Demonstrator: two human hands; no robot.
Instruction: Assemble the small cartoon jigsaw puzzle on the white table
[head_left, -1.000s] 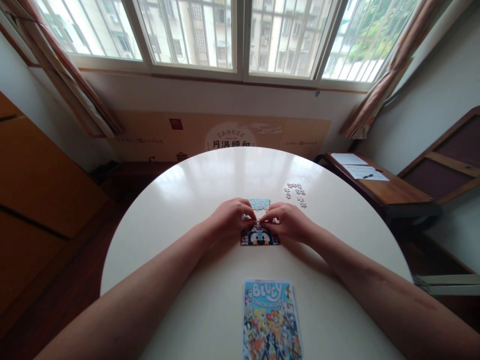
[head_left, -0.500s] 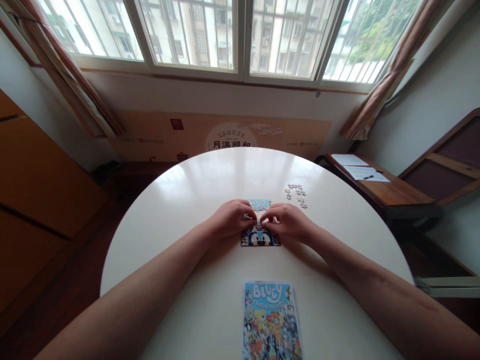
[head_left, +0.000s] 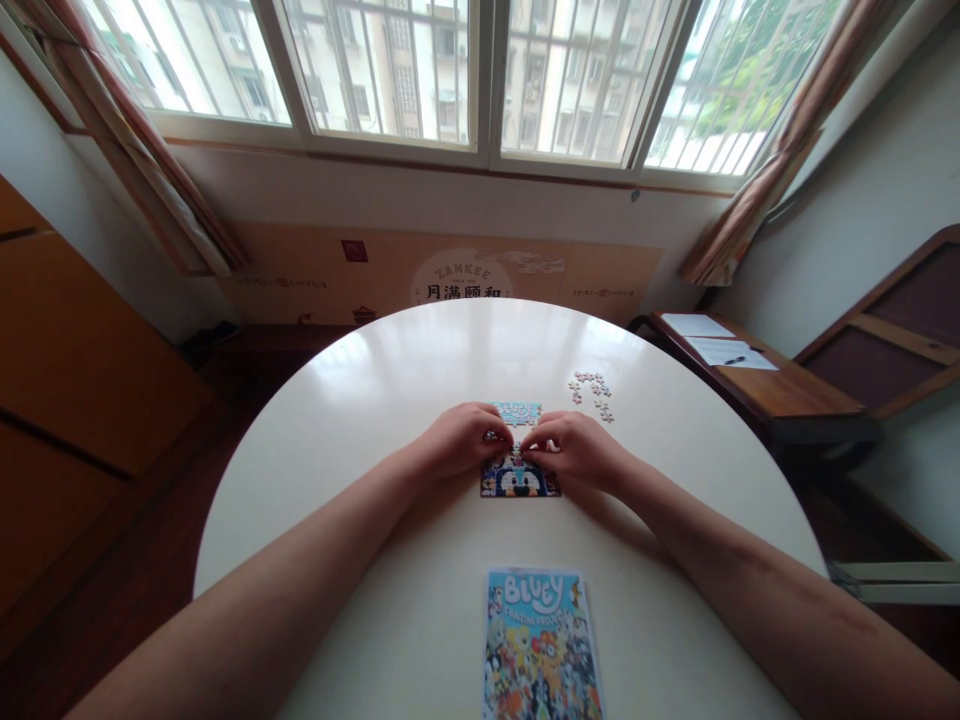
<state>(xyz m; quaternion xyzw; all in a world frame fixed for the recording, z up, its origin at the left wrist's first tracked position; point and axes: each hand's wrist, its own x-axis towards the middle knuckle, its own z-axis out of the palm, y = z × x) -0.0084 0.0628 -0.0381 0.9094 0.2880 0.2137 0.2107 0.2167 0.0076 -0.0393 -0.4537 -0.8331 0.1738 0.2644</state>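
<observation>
A jigsaw puzzle lies in two parts near the middle of the white round table (head_left: 337, 400). The nearer part (head_left: 520, 484) shows a blue dog's face; the farther part (head_left: 517, 411) is light blue with white lettering. My left hand (head_left: 466, 437) is closed in a pinch at the upper left of the nearer part. From the other side, my right hand (head_left: 570, 442) pinches too, its fingertips close to the left ones. A small jigsaw piece (head_left: 517, 450) shows between the fingertips, at the gap between the two parts. The fingers partly cover it.
Several loose jigsaw pieces (head_left: 592, 384) lie beyond my right hand. A colourful "Bluey" picture sheet (head_left: 540, 640) lies nearest me. To the right stands a wooden side table (head_left: 802, 388) with papers (head_left: 731, 352) and a pen. Windows and a printed panel (head_left: 300, 262) are behind the table.
The view has tilted very slightly, so everything sits a little lower. My fingertips have shifted only slightly around the jigsaw piece; the puzzle parts and loose pieces stay where they were.
</observation>
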